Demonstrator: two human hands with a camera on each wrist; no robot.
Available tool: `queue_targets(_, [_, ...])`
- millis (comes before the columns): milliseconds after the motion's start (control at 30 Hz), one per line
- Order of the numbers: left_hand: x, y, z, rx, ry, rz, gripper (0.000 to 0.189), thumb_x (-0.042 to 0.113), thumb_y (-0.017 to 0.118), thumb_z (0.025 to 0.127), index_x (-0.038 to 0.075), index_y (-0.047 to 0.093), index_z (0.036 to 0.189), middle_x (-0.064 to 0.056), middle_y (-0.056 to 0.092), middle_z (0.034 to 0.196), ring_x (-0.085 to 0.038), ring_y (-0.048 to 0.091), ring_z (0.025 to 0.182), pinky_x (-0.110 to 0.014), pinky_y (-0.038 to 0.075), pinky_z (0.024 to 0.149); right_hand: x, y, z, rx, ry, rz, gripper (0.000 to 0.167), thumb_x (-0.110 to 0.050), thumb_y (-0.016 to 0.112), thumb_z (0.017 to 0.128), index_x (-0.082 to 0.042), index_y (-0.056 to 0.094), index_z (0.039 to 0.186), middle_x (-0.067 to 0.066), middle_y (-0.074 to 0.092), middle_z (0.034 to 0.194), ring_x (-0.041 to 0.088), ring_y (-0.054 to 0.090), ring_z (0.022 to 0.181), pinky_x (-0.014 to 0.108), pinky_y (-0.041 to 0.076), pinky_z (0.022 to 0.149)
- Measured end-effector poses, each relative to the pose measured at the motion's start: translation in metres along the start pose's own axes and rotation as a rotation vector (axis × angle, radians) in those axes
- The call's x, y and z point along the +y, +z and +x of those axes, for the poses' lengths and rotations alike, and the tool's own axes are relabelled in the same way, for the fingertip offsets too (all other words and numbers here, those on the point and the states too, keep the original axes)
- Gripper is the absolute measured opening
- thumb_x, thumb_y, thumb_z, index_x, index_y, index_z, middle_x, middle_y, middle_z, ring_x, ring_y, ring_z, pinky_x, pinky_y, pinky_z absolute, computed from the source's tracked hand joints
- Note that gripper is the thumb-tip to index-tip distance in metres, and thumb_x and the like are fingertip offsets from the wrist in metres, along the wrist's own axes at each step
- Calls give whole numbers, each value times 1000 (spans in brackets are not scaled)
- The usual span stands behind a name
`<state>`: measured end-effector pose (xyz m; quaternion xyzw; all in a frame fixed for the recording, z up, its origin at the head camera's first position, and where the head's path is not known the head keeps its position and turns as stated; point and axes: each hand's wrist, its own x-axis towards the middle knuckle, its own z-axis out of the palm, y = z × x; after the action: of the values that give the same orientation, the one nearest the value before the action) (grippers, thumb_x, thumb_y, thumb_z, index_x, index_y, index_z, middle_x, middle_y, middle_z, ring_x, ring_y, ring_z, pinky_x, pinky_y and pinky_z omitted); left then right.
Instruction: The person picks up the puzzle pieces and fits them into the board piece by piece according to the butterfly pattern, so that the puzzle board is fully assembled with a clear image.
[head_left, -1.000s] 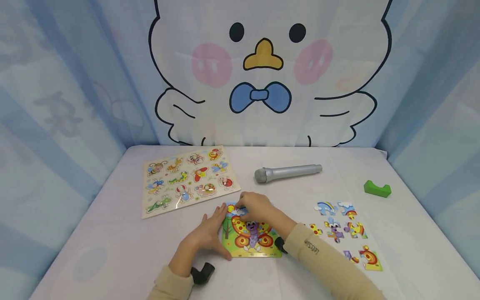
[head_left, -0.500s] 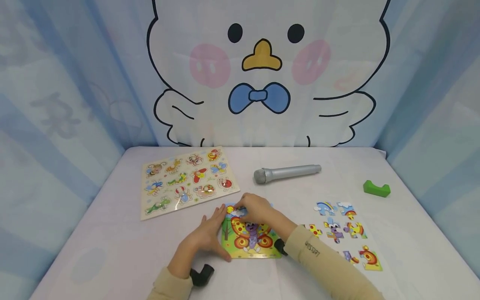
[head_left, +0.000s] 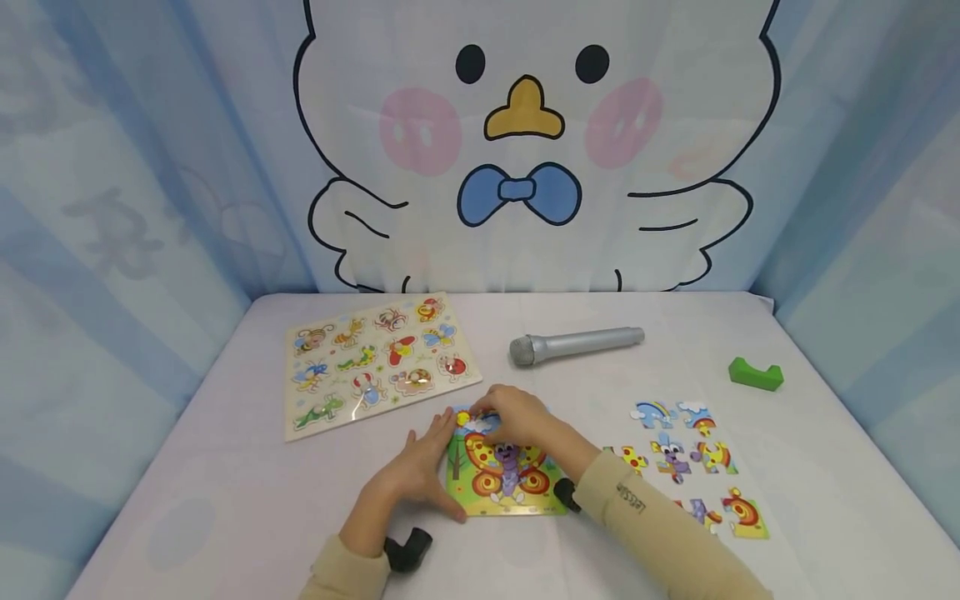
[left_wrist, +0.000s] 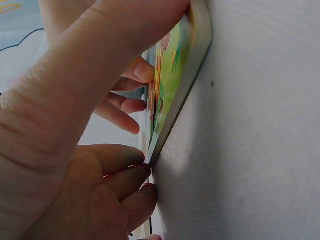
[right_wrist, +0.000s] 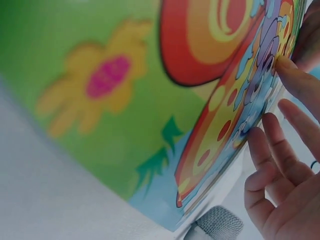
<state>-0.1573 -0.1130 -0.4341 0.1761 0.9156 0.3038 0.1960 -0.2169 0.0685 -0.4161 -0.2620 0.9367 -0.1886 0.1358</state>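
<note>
The butterfly puzzle board (head_left: 480,504) lies flat in front of me. My left hand (head_left: 408,471) spans its left side, fingers stretched at the far corner and thumb against the near one; the left wrist view shows the thumb (left_wrist: 120,30) close. Reaching over the board from the right, my right hand (head_left: 517,417) has thumb and fingers bent together at its upper left, around a puzzle piece mostly hidden by the hand. In the right wrist view the thumb (right_wrist: 295,75) touches the printed surface. Loose puzzle pieces (head_left: 670,454) lie in rows to the right, some behind the sleeve.
An insect peg puzzle (head_left: 382,362) lies at the back left. Behind the board is a silver toy microphone (head_left: 577,344), and a green notched block (head_left: 756,375) sits at the right. A curtain (head_left: 525,250) with a cartoon bird borders the table's far edge.
Both hands keep nearly the same place on the board, with only slight movement of the right fingers. The whole head view shifts a little.
</note>
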Motion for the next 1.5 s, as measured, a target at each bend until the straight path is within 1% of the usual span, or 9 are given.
queue_targets(233, [0, -1, -4, 11, -1, -4, 129, 35, 89, 48, -2, 13, 145, -17, 6, 151, -33, 6, 138, -57, 2, 108, 3, -5, -5, -7, -15, -26, 51, -26, 80, 69, -14, 64, 115, -1, 59, 99, 14, 55, 87, 33, 49, 79])
queue_targets(367, [-2, -3, -5, 30, -13, 4, 129, 35, 89, 48, -1, 13, 145, -16, 6, 151, -33, 7, 138, -57, 2, 108, 13, -13, -14, 21, -5, 17, 50, -26, 80, 69, -13, 64, 115, 0, 59, 97, 15, 55, 84, 32, 48, 74])
queue_targets(567, [-2, -2, -5, 21, -13, 1, 128, 35, 89, 48, -2, 13, 145, -16, 6, 152, -33, 6, 138, -57, 2, 108, 46, -25, -42, 85, 29, 90, 47, -22, 78, 72, -9, 63, 115, 3, 61, 98, 18, 54, 84, 29, 46, 70])
queue_targets(767, [0, -1, -3, 20, -14, 3, 128, 35, 89, 48, -1, 13, 145, -15, 7, 152, -31, 6, 138, -55, 2, 109, 81, -37, -71, 141, 56, 104, 46, -19, 76, 74, -6, 62, 116, 6, 62, 100, 19, 52, 83, 29, 44, 66])
queue_targets(867, [1, 0, -2, 22, -14, 5, 127, 35, 89, 49, -1, 14, 145, -15, 7, 152, -31, 7, 138, -55, 2, 109, 98, -43, -84, 167, 46, 102, 46, -18, 76, 74, -4, 62, 116, 7, 63, 102, 19, 54, 83, 30, 46, 67])
queue_targets(1000, [2, 1, -1, 16, -8, 9, 126, 35, 89, 49, -2, 15, 144, -16, 8, 152, -31, 7, 138, -56, 2, 109, 117, -50, -101, 176, 67, 92, 47, -17, 75, 75, -3, 61, 117, 9, 63, 103, 20, 55, 85, 32, 47, 67])
queue_targets(1200, [2, 2, 0, 13, -6, 17, 126, 37, 89, 49, -1, 15, 145, -15, 7, 152, -31, 6, 138, -57, 3, 108, 136, -62, -119, 174, 144, 98, 47, -14, 75, 75, -1, 59, 117, 13, 63, 104, 24, 56, 86, 34, 48, 68])
queue_targets(1333, [1, 2, 0, 10, -10, 21, 126, 38, 88, 49, 0, 15, 145, -14, 7, 152, -30, 6, 138, -56, 3, 108, 145, -69, -127, 170, 180, 91, 49, -11, 75, 73, 0, 59, 118, 16, 62, 105, 23, 54, 83, 31, 46, 64])
queue_targets(1500, [2, 1, -1, 17, -1, 18, 126, 37, 89, 49, -1, 15, 144, -15, 8, 151, -31, 7, 138, -56, 3, 108, 155, -73, -132, 158, 224, 63, 49, -9, 75, 72, 1, 59, 117, 16, 61, 104, 20, 47, 75, 28, 41, 58])
